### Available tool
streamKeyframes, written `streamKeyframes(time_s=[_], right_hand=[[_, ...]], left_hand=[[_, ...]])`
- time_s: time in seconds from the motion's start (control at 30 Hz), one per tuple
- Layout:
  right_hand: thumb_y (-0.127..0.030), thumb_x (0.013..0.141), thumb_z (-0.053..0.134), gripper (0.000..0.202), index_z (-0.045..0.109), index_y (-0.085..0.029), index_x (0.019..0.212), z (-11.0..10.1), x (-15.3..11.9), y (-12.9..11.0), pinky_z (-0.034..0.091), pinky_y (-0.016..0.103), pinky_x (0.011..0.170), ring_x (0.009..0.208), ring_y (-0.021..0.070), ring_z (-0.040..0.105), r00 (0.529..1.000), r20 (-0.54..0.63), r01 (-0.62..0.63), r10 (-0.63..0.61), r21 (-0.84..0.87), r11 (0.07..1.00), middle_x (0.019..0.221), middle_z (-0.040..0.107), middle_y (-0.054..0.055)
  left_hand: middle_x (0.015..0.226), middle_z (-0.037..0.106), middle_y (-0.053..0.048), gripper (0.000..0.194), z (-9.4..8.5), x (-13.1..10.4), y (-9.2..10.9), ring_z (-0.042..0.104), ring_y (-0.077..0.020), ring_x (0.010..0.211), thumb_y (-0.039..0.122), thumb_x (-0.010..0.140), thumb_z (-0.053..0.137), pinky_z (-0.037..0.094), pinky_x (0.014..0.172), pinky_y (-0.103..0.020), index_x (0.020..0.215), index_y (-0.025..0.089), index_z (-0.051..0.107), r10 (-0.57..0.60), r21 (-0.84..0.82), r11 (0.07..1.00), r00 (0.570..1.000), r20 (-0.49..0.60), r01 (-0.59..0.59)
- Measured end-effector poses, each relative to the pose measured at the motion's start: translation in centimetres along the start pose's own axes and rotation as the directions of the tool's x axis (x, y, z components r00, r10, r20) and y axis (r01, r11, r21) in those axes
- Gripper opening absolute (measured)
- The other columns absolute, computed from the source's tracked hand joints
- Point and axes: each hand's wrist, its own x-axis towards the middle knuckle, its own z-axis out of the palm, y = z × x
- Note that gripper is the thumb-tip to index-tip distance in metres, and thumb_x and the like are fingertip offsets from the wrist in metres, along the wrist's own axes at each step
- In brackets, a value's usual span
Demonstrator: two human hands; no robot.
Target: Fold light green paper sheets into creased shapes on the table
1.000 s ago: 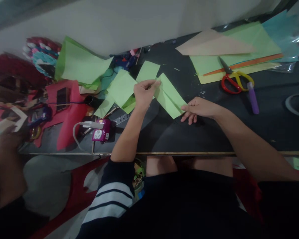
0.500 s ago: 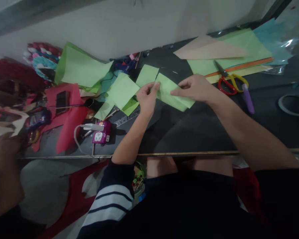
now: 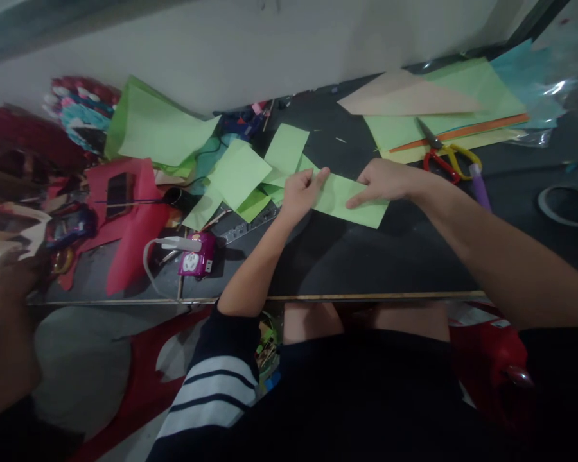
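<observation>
Fingers [image 3: 322,176] of our left hand [image 3: 297,196] pinch the left end of a green strip [image 3: 340,197], while our right hand [image 3: 390,178] grips it toward its right end, thumb on top, the other fingertips mostly hidden. Below spreads the dark table [image 3: 356,263], whose near part, we judge, would give firm backing for pressing. Far left on it sit large green sheets [image 3: 164,135]; far right, a pale pink sheet [image 3: 404,96] overlaps a pale green sheet [image 3: 481,83]. Next in size come loose green pieces [image 3: 241,173], just left of our hands; we would keep the strip's edges from catching on them. The strip itself slants between our hands; whether it touches the table we cannot tell. To work it well, we should hold it lightly taut, keep its long edges even and smooth outward from the left pinch, since thin paper probably creases under a hard thumb. Smaller, the scissors [image 3: 429,135] rest to the right with a purple tube [image 3: 481,189] beside them; smallest, a white scrap [image 3: 340,139] lies beyond the strip.
</observation>
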Motion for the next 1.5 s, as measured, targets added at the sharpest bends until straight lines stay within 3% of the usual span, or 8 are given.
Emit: streamKeyframes(time_s=[0.23, 0.4, 0.6, 1.03, 1.2, 1.33, 1.43, 1.5], right_hand=[[-0.052, 0.051, 0.105, 0.047, 0.069, -0.024, 0.055, -1.0, -0.4, 1.1, 0.034, 0.027, 0.046, 0.049, 0.0117, 0.052, 0.991, 0.009, 0.129, -0.132, 0.159, 0.979, 0.049, 0.058, -0.005], [-0.036, 0.071, 0.094, 0.018, 0.085, -0.023, 0.078, -1.1, -0.8, -1.6, 0.055, 0.031, 0.072, 0.080, 0.0215, 0.073, 0.935, -0.326, 0.262, -0.139, 0.371, 0.891, 0.080, 0.081, 0.003], [-0.020, 0.075, 0.085, 0.012, 0.079, -0.022, 0.065, 0.0, -1.0, -4.9, 0.056, 0.036, 0.077, 0.077, 0.0248, 0.075, 0.872, -0.465, 0.256, -0.154, 0.166, 0.952, 0.065, 0.073, 0.003], [-0.011, 0.074, 0.078, 0.025, 0.064, -0.025, 0.059, -0.1, -3.2, -6.0, 0.055, 0.038, 0.082, 0.073, 0.0233, 0.071, 0.866, -0.489, 0.102, -0.102, -0.027, 0.994, 0.068, 0.073, 0.003], [-0.006, 0.074, 0.079, 0.028, 0.063, -0.026, 0.062, -1.6, -4.2, -3.8, 0.054, 0.038, 0.086, 0.079, 0.0238, 0.073, 0.858, -0.509, 0.008, -0.067, -0.117, 0.993, 0.072, 0.075, 0.006], [-0.008, 0.073, 0.080, 0.028, 0.064, -0.027, 0.061, -3.4, -4.2, -0.5, 0.054, 0.041, 0.086, 0.081, 0.0268, 0.073, 0.801, -0.598, -0.051, -0.029, -0.116, 0.992, 0.069, 0.073, 0.006], [-0.005, 0.080, 0.077, 0.026, 0.068, -0.024, 0.064, -3.8, -4.3, 0.2, 0.056, 0.039, 0.083, 0.073, 0.0218, 0.072, 0.789, -0.608, 0.022, 0.088, 0.172, 0.985, 0.068, 0.073, 0.006], [-0.012, 0.085, 0.077, 0.019, 0.073, -0.021, 0.069, -2.9, -4.4, -0.4, 0.059, 0.036, 0.075, 0.067, 0.0187, 0.072, 0.882, -0.447, 0.081, 0.148, 0.453, 0.888, 0.074, 0.077, 0.007]], left_hand=[[0.054, 0.023, 0.005, 0.082, 0.5, -0.9, 1.3, 0.026, -0.0125, 0.055, 0.092, 0.089, 0.059, 0.026, 0.053, -0.035, 0.054, 0.025, 0.025, 0.143, 0.080, 0.987, 0.988, -0.060, -0.138], [0.053, 0.018, 0.004, 0.088, 1.1, -1.5, 2.2, 0.022, -0.0131, 0.056, 0.102, 0.082, 0.050, 0.023, 0.053, -0.035, 0.050, 0.024, 0.024, 0.178, 0.094, 0.981, 0.978, -0.113, -0.167], [0.052, 0.021, 0.003, 0.089, 0.9, -2.1, 3.1, 0.020, -0.0134, 0.055, 0.104, 0.083, 0.045, 0.024, 0.054, -0.037, 0.050, 0.023, 0.025, 0.185, 0.129, 0.978, 0.965, -0.184, -0.163], [0.070, 0.072, -0.003, 0.056, -0.1, -3.0, 2.7, 0.062, -0.0156, 0.065, 0.073, 0.100, 0.062, 0.045, 0.062, -0.034, 0.069, 0.026, 0.069, 0.234, 0.128, 0.970, 0.942, -0.239, -0.209], [0.059, 0.059, -0.001, 0.062, -1.1, -2.1, 2.4, 0.056, -0.0150, 0.062, 0.072, 0.100, 0.064, 0.043, 0.057, -0.033, 0.060, 0.025, 0.056, 0.183, 0.132, 0.980, 0.938, -0.293, -0.150], [0.053, 0.036, 0.001, 0.073, -2.1, -0.8, 2.0, 0.046, -0.0146, 0.059, 0.083, 0.092, 0.066, 0.038, 0.052, -0.032, 0.056, 0.025, 0.039, 0.126, 0.023, 0.992, 0.959, -0.254, -0.124], [0.055, 0.024, 0.003, 0.081, -2.2, -0.5, 2.2, 0.039, -0.0134, 0.056, 0.089, 0.083, 0.071, 0.032, 0.048, -0.032, 0.057, 0.024, 0.030, 0.087, -0.009, 0.996, 0.985, -0.152, -0.090], [0.056, 0.023, 0.003, 0.082, -1.8, -0.7, 2.5, 0.037, -0.0122, 0.055, 0.087, 0.082, 0.074, 0.029, 0.047, -0.031, 0.058, 0.024, 0.028, 0.075, -0.021, 0.997, 0.996, -0.055, -0.076]])
